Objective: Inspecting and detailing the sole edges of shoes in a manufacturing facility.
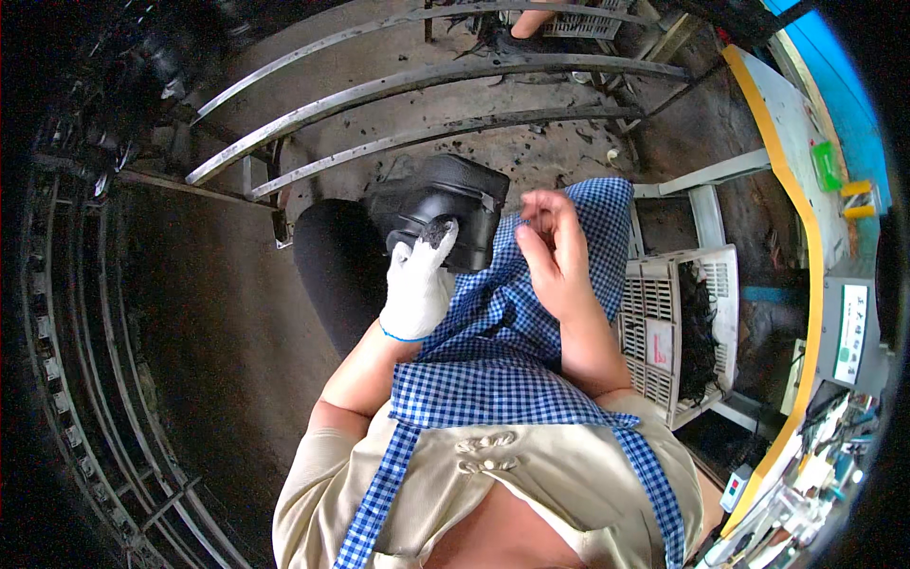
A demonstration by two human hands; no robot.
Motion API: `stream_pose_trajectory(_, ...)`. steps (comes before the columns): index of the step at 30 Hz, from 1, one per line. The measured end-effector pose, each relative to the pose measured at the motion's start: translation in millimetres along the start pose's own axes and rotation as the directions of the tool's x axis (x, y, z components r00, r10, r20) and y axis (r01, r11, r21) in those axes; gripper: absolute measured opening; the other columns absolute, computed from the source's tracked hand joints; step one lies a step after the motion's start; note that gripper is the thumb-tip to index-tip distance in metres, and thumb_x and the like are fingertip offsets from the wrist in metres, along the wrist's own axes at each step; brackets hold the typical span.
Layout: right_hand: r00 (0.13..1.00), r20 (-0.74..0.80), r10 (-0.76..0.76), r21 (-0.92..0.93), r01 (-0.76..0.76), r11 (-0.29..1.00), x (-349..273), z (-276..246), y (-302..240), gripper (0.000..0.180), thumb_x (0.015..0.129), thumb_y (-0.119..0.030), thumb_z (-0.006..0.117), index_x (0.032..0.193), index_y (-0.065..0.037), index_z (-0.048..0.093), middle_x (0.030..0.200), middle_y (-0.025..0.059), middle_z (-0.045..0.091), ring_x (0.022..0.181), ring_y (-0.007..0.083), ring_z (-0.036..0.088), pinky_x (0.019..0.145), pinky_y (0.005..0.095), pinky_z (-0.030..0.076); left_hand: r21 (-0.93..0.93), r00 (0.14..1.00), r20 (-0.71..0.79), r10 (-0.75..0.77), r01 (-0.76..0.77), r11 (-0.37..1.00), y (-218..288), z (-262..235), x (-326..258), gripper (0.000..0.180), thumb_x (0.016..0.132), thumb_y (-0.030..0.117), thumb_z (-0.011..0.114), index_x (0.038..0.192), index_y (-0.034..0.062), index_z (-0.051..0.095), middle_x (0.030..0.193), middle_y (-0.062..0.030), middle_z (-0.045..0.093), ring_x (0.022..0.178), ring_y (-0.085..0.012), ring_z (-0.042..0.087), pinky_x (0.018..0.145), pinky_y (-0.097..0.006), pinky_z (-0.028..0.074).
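Above my lap, my left hand (417, 292), in a white knit glove with darkened fingertips, grips a black moulded plastic part (463, 194). The part is boxy, with a stepped, textured shell; its underside is hidden. My bare right hand (559, 248) is raised just right of the part, apart from it. Its fingers are bent and slightly blurred, with a gap between them and the thumb, and nothing shows in them. A blue-and-white checked apron (502, 391) covers my lap beneath both hands.
Long metal rails (417, 82) cross ahead, over a floor littered with black scraps. At right, a tilted white plastic crate (675, 332) holds black scraps, beside a yellow-edged workbench (808, 223) with a grey box (849, 327) and small items. Another person's foot (527, 27) shows at the top.
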State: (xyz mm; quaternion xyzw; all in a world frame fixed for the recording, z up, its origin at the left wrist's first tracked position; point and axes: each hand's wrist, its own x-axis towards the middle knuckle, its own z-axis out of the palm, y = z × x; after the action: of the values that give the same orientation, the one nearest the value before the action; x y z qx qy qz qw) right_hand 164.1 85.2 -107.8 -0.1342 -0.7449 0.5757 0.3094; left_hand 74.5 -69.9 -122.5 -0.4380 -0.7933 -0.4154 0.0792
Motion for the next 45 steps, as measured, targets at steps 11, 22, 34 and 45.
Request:
stream_pose_trajectory(11,0.972,0.207,-0.109,-0.299,0.169,0.939,-3.6,-8.9,-27.4,0.034,0.087,-0.007,0.056,0.121,-0.008,0.056,0.083,0.0142,0.054,0.066,0.0288,0.056,0.057,0.0363,0.047,0.326,0.997,-0.047,0.066,-0.047,0.944,3.5,0.8,-13.4,0.043,0.076,-0.003,0.056,0.118,0.0064,0.06,0.118,-0.0136,0.061,0.107,-0.0289,0.058,0.088,-0.035,0.046)
stream_pose_trajectory(22,0.961,0.217,-0.169,-0.376,0.242,0.894,-5.0,-2.6,-38.9,0.045,0.082,-0.004,0.062,0.125,-0.014,0.055,0.081,0.0098,0.051,0.062,0.0262,0.055,0.053,0.0354,0.046,-0.706,0.886,0.021,-0.464,0.342,0.62,8.1,20.3,-19.7,0.031,0.09,0.0,0.052,0.121,0.0034,0.054,0.12,-0.0114,0.057,0.108,-0.0222,0.057,0.093,-0.033,0.046)
stream_pose_trajectory(34,0.953,0.262,-0.153,-0.387,0.249,0.888,-9.0,2.7,-40.3,0.044,0.088,-0.013,0.057,0.131,-0.015,0.049,0.084,0.0112,0.054,0.058,0.0282,0.057,0.049,0.0369,0.047,-0.953,0.882,0.051,-0.469,0.184,0.242,15.2,19.1,-11.9,0.042,0.089,-0.006,0.05,0.13,0.0044,0.043,0.123,-0.0106,0.053,0.11,-0.0179,0.054,0.094,-0.03,0.046)
stream_pose_trajectory(45,0.964,0.256,-0.077,-0.367,0.171,0.914,-8.6,7.7,-50.5,0.038,0.087,-0.005,0.056,0.125,-0.005,0.054,0.083,0.0133,0.055,0.063,0.0267,0.056,0.055,0.0342,0.046,-0.846,0.917,-0.072,-0.392,0.152,0.511,29.2,9.1,-2.9,0.042,0.089,-0.005,0.051,0.13,0.003,0.043,0.122,-0.0106,0.053,0.111,-0.0187,0.053,0.092,-0.03,0.045)
